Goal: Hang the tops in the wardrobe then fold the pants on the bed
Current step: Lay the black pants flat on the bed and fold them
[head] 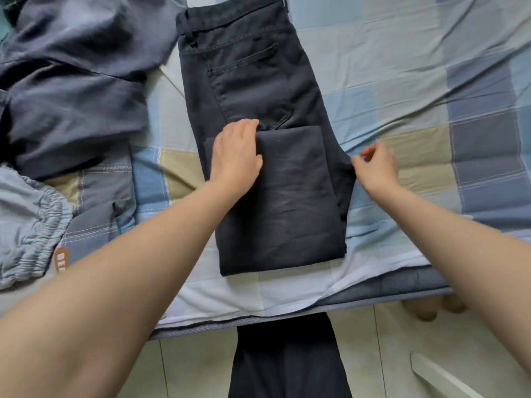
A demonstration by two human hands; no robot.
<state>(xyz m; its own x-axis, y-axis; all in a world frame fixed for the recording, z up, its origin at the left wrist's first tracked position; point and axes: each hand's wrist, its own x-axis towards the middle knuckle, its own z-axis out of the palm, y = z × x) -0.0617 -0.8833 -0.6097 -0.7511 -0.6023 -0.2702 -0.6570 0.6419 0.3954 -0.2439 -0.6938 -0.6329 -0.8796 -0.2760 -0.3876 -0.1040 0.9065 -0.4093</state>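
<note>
A pair of black pants (253,79) lies lengthwise on the checked bed sheet (402,81), waistband at the far end, back pocket up. Its legs are doubled back over the thigh part into a folded flap (296,196). My left hand (235,156) lies flat on the flap's far left corner, fingers straight. My right hand (376,165) hovers at the pants' right edge with fingers loosely curled, thumb and fingertips at the fabric; nothing is clearly held.
A crumpled dark grey-blue garment (74,87) fills the far left of the bed. Light blue-grey pants with an elastic waistband (31,225) lie at the near left. The bed's near edge (287,314) runs across below, with tiled floor and my dark-clad legs (287,363) beyond.
</note>
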